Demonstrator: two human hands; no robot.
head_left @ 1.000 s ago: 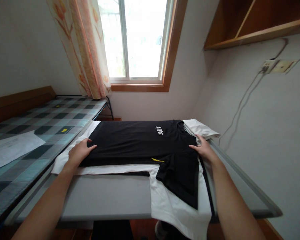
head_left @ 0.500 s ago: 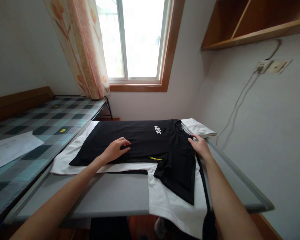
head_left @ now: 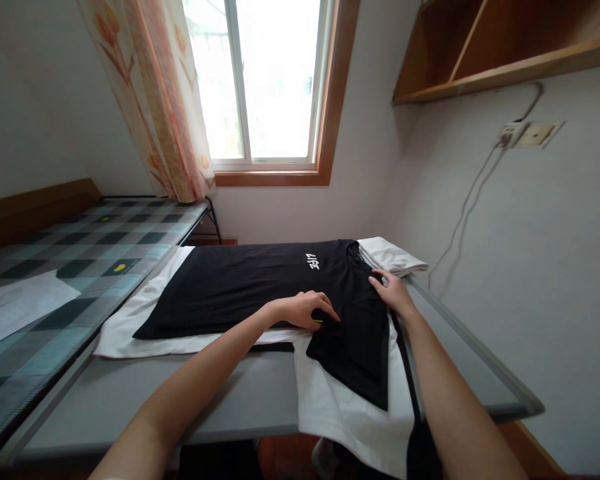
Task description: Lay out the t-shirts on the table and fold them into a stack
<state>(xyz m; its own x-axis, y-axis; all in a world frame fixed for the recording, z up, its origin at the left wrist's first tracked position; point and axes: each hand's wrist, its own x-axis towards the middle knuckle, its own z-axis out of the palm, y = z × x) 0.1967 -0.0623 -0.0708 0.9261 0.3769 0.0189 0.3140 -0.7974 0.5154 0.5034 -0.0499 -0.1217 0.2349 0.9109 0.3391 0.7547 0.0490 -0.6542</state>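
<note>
A black T-shirt (head_left: 250, 280) with white lettering lies spread on top of a white T-shirt (head_left: 340, 407), its collar toward the right. My left hand (head_left: 305, 310) is closed on the black shirt's near side by the sleeve, where a bit of yellow shows between the fingers. At the shoulder beside the collar, my right hand (head_left: 394, 293) pinches the black fabric. The white shirt's sleeve hangs over the near edge of the grey table (head_left: 240, 393), along with dark cloth at its right.
Folded white cloth (head_left: 390, 256) lies past the collar. On the left stands a bed with a checked mattress (head_left: 145, 237) and a sheet of paper (head_left: 25, 303). A cable (head_left: 465, 207) runs down the right wall from a socket, below a wooden shelf (head_left: 505, 63).
My left hand has moved right, from above the middle of the black T-shirt to its sleeve, and has closed on the fabric. The right hand stays at the shoulder.
</note>
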